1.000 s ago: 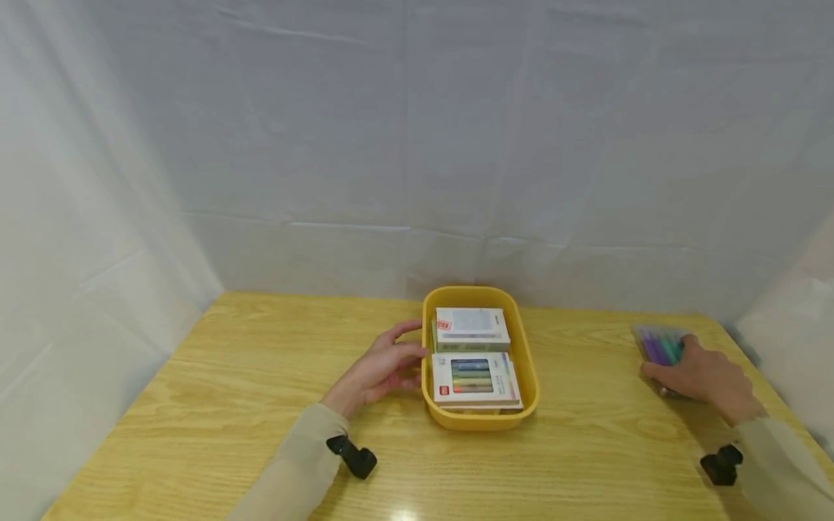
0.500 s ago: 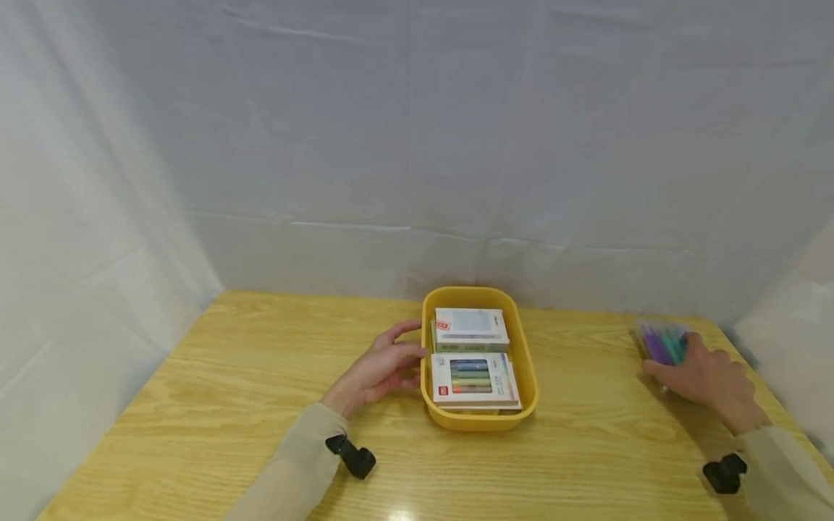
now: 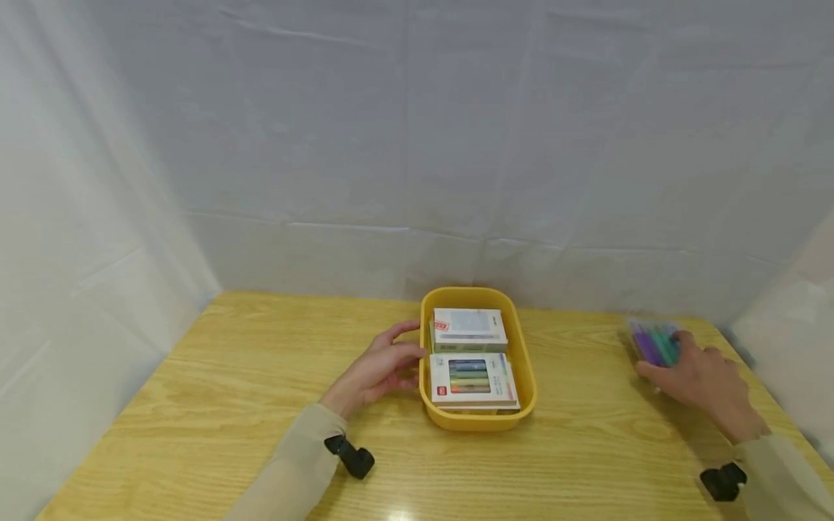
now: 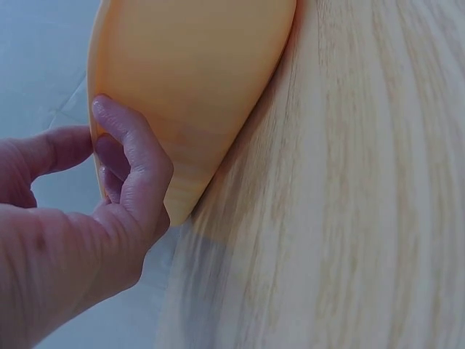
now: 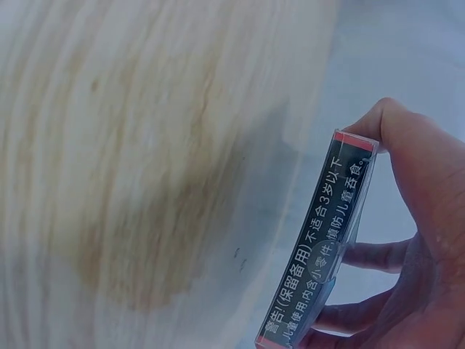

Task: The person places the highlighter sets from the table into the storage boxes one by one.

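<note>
In the head view a yellow plastic basket [image 3: 526, 376] stands mid-table with white boxes inside. The front one is a pen box [image 3: 469, 383] with a window onto coloured pens; behind it lies another white box [image 3: 469, 329]. My left hand [image 3: 378, 369] rests its fingertips against the basket's left rim and outer wall, fingers loosely bent; none reach inside in the head view. On the right, my right hand [image 3: 706, 383] grips a clear pen case [image 3: 654, 341] with purple to teal pens. The right wrist view shows the case's dark printed end, raised off the table.
The wooden table [image 3: 260, 347] runs back to a pale plastic sheet [image 3: 404, 145], which also hangs at both sides. A black wrist camera [image 3: 352, 456] sits on the left sleeve, another wrist camera [image 3: 723, 481] on the right.
The right hand, gripping the pen case, shifts slightly right and then back left. The left hand and the basket stay almost in place.
</note>
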`<state>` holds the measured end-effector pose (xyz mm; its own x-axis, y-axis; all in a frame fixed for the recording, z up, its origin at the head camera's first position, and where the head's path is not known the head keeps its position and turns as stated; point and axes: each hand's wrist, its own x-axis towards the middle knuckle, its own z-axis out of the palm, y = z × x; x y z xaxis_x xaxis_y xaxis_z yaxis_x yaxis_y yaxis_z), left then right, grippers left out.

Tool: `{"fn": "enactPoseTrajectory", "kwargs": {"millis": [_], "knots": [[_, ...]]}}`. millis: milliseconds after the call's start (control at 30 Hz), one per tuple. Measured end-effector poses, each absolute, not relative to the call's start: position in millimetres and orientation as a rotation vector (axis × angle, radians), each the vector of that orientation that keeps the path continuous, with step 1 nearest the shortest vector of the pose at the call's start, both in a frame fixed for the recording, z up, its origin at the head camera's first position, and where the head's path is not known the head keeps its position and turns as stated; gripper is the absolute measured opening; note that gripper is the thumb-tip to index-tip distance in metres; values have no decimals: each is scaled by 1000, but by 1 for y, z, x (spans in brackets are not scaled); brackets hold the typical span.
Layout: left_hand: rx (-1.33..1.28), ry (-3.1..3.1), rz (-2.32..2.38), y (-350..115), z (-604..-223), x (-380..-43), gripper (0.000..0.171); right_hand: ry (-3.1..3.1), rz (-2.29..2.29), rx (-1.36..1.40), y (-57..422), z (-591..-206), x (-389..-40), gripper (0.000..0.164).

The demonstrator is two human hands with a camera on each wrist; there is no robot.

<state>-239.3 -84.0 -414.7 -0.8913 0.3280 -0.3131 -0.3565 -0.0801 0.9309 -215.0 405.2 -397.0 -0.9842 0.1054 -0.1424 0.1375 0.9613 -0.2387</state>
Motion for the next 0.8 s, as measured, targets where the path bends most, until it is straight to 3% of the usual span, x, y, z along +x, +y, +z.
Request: {"fn": "enactPoseTrajectory", "kwargs": {"millis": [800], "knots": [[-38,1756,2022,-84,-414,-240,60,3141,-442,131,370,-387,-206,107]]}}
